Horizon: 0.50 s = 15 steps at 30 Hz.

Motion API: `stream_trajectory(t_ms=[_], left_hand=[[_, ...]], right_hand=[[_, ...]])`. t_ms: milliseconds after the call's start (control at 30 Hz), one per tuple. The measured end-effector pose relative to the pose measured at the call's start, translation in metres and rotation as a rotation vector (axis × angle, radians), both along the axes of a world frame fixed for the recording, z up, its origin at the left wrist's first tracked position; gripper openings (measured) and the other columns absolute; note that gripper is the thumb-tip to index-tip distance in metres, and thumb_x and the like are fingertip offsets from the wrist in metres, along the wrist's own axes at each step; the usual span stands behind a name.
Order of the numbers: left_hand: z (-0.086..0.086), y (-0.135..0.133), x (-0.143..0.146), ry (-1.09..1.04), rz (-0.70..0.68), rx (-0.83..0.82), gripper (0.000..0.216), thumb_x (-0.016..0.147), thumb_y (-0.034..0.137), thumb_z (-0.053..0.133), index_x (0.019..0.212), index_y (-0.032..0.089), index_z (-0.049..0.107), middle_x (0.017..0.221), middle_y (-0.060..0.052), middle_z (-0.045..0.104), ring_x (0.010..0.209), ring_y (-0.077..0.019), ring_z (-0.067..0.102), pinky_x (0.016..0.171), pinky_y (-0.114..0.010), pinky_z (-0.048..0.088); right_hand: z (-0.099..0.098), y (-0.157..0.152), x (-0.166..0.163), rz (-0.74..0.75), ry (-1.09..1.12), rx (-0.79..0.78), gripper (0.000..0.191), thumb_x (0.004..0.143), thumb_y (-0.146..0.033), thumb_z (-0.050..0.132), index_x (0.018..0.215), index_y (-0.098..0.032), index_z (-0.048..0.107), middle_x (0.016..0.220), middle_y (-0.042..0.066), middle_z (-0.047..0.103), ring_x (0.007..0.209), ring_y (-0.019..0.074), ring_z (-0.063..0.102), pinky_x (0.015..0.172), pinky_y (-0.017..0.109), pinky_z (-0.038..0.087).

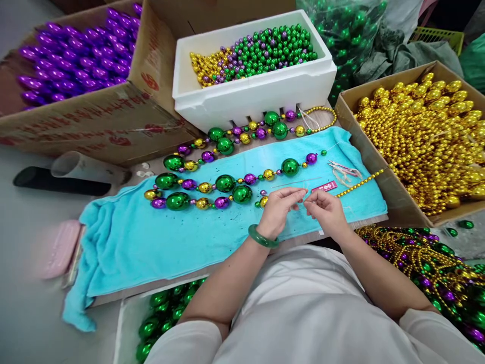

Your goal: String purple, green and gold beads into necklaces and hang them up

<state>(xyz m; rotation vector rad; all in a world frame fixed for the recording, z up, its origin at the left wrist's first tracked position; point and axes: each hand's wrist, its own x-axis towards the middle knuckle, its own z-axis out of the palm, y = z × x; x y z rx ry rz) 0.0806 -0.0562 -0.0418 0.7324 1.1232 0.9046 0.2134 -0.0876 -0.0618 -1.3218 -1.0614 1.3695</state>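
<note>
Left of & beyond L hand, bead strand lies looped on blue towel. L hand & R hand fingertips pinched, nr each other; can't tell on what.

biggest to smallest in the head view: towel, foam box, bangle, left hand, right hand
1. Towel
2. Foam box
3. Left hand and right hand: too alike to rank against each other
4. Bangle
</note>
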Motion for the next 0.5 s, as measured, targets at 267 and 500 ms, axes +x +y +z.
stream_trajectory(t_ms=[267,500], left_hand=[[0.001,0.000,0.000,-0.035,-0.043,-0.010,0.017,0.063,0.027,0.077,0.072,0.015,0.072,0.078,-0.004,0.068,0.071,-0.0121,0.057,0.060,-0.024,0.040],[0.010,0.008,-0.010,0.029,-0.322,0.077,0.015,0.071,0.030,0.071,0.072,0.015,0.070,0.073,-0.004,0.068,0.071,-0.0118,0.056,0.064,-0.024,0.039]], right_hand=[[-0.009,0.003,0.012,0.006,-0.101,0.131,0.010,0.075,-0.027,0.064,0.071,-0.017,0.065,0.064,-0.001,0.060,0.055,0.0090,0.047,0.053,0.024,0.038],[0.007,0.024,0.040,0.203,0.153,-0.004,0.029,0.068,-0.032,0.075,0.093,-0.017,0.073,0.071,0.002,0.067,0.061,0.0107,0.055,0.054,0.024,0.042]])
